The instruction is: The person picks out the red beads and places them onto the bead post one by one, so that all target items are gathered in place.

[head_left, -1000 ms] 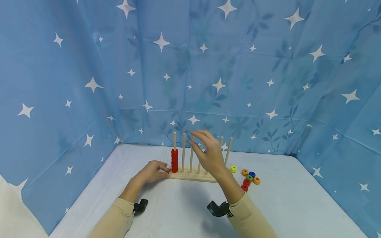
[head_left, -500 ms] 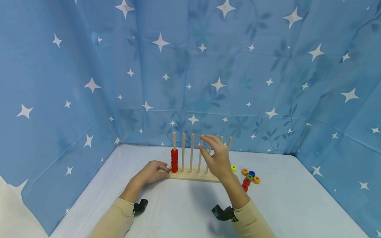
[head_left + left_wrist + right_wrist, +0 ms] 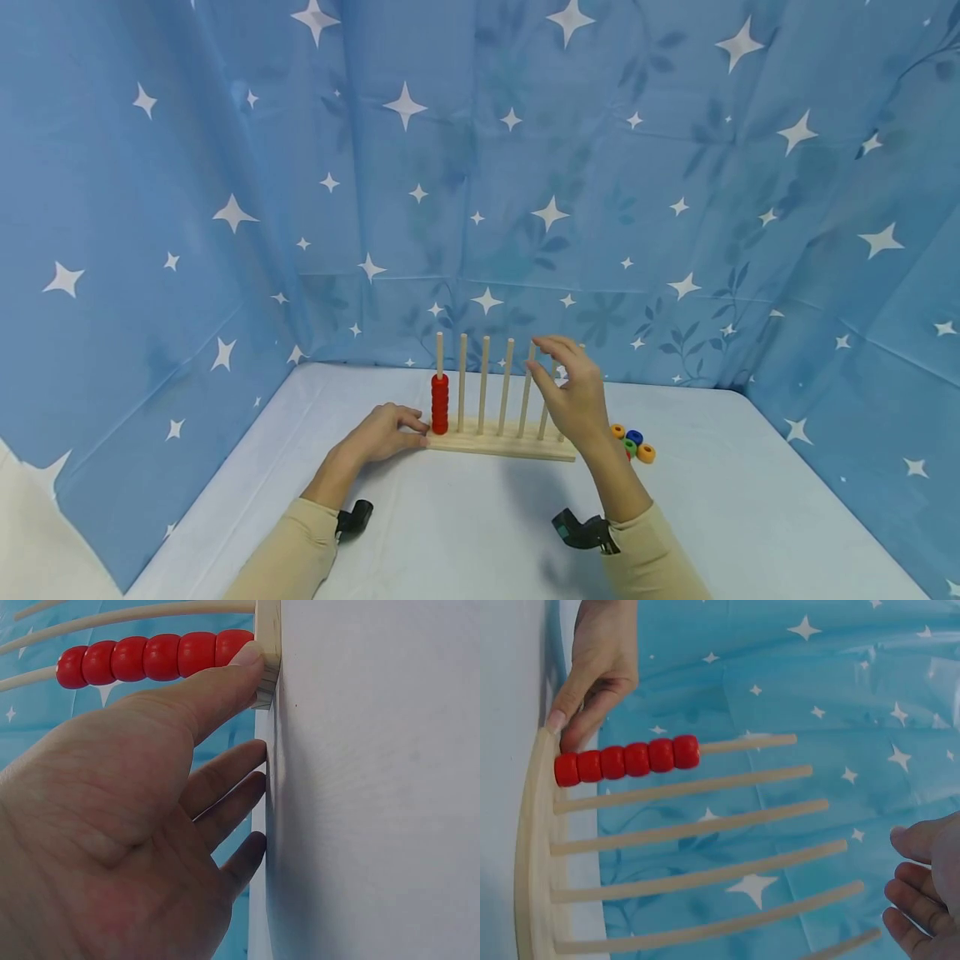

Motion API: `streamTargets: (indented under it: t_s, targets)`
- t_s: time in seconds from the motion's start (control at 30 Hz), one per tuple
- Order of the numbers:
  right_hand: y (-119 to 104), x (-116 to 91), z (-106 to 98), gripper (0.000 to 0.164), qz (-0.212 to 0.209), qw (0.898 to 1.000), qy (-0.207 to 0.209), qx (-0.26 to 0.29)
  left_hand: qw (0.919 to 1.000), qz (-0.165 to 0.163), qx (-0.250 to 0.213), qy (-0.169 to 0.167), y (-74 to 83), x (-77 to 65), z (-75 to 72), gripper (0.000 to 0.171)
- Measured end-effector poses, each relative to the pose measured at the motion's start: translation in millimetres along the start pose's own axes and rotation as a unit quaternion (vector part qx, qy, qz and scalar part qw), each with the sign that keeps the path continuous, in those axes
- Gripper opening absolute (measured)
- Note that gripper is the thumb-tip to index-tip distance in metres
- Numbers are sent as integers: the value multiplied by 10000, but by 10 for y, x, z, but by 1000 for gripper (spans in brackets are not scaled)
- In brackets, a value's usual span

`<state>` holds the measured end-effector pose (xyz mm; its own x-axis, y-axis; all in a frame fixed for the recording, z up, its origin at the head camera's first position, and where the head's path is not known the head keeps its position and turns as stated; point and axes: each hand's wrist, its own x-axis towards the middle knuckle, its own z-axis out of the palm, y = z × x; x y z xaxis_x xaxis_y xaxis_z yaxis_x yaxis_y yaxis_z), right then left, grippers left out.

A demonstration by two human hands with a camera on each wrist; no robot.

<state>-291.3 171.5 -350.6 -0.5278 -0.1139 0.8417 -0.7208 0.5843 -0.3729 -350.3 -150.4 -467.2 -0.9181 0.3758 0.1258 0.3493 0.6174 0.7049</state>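
Observation:
A wooden peg rack (image 3: 495, 448) with several upright pegs stands on the table. Red beads (image 3: 440, 404) are stacked on its leftmost peg; the other pegs in view are bare. My left hand (image 3: 386, 433) grips the left end of the base, thumb on the front edge, as the left wrist view shows of the hand (image 3: 127, 780). Its other fingers stretch down by the table. My right hand (image 3: 577, 396) hovers at the right-hand pegs, thumb and fingers apart. In the right wrist view that hand (image 3: 946, 862) holds nothing and is apart from the peg tips.
Loose beads lie right of the rack: orange (image 3: 646, 453), blue (image 3: 634, 437) and green (image 3: 630, 447), with a red one mostly behind the right wrist. White cloth covers the table (image 3: 750, 500). A blue star-patterned curtain (image 3: 480, 183) closes off the back and sides.
My right hand has moved right along the peg tops, uncovering the middle pegs and covering the yellow bead and most of the red ones. The left hand and rack have stayed put.

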Motion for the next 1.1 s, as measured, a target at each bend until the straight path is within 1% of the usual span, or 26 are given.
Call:
streamTargets:
  t_s: [0.23, 0.47, 0.77, 0.93, 1.1]
  targets:
    - [107, 13, -146, 35, 172, 9996, 204, -11, 10000, -8, 0, -24, -17, 0, -1, 18]
    - [197, 7, -255, 37, 299, 9992, 260, -70, 10000, 14, 28, -28, -21, 1, -1, 19]
    - [370, -29, -384, 39, 178, 9990, 348, -230, 9999, 80, -43, -44, -10, 9, -6, 20]
    - [439, -47, -442, 38, 351, 9986, 282, -271, 9999, 72, -57, -65, -6, 7, -8, 20]
    - [520, -73, -516, 36, 572, 9978, 217, -265, 9998, 166, 26, -80, -7, -4, -9, 21]
